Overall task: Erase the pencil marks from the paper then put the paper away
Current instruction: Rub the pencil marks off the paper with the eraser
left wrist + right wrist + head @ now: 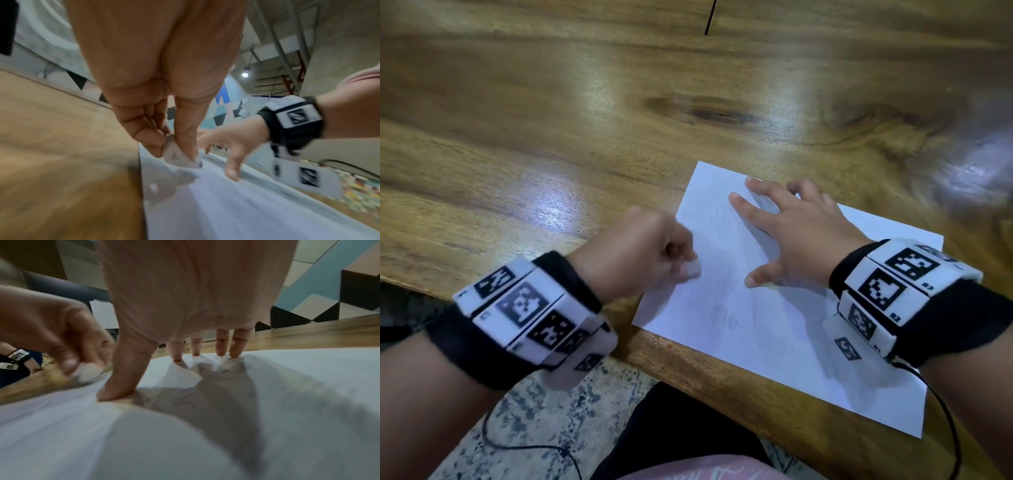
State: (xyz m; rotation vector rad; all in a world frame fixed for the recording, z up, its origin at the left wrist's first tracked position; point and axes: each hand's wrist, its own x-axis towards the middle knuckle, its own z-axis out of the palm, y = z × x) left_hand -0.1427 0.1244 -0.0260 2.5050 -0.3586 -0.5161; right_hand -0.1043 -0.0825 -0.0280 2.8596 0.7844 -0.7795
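- On the glossy brown wooden table, seen from the head view, a white rectangular sheet of paper lies askew at the near edge, one corner overhanging. The right hand rests on it with fingers spread flat, holding nothing. The left hand is curled round a small white eraser at the sheet's left edge. A faint grey pencil scribble shows lower down, apart from the eraser.
- From the left wrist view, thumb and fingertips pinch the eraser, its tip touching the paper just inside the edge.
- From the right wrist view, the spread fingertips and thumb press the paper down; the eraser is blurred beside the thumb.
- Judgement: erasing is under way, unfinished. Next, the eraser should go to the remaining scribble while the right hand keeps the sheet pinned against creasing.
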